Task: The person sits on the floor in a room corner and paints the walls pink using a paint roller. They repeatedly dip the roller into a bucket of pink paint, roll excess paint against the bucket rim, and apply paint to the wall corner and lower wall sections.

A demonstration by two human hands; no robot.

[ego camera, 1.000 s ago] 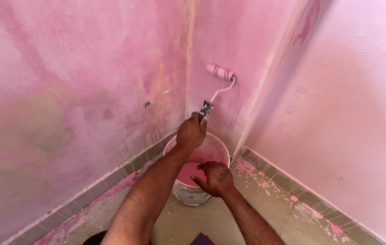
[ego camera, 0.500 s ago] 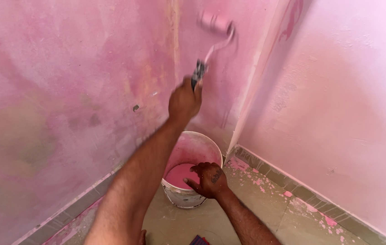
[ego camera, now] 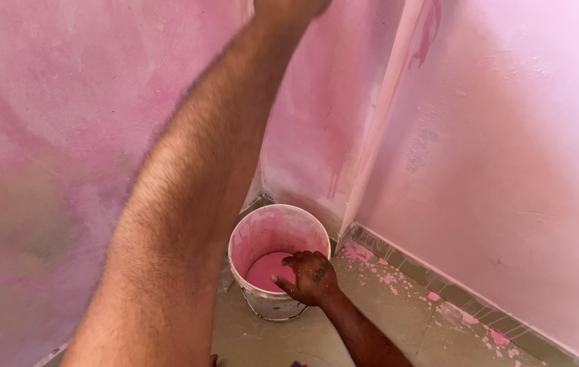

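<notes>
My left arm reaches steeply up along the pink wall (ego camera: 65, 136). Only the heel of my left hand (ego camera: 291, 7) shows at the top edge; its fingers and the paint roller it held a moment ago are above the frame. Below, a white bucket (ego camera: 267, 228) smeared pink inside stands on the floor in the corner, with pink paint (ego camera: 264, 270) at its bottom. My right hand (ego camera: 308, 275) grips the bucket's near right rim, fingers curled over the edge.
Two pink-painted walls meet at a paler corner strip (ego camera: 384, 115), with the right wall (ego camera: 507, 170) close by. The tiled floor (ego camera: 371, 326) carries pink paint splatters (ego camera: 439, 299) along the skirting. The bucket sits tight against the corner.
My left hand has carried the roller upward along the wall and out of the top of the frame. The view has moved closer to the corner. My right hand stays on the bucket rim.
</notes>
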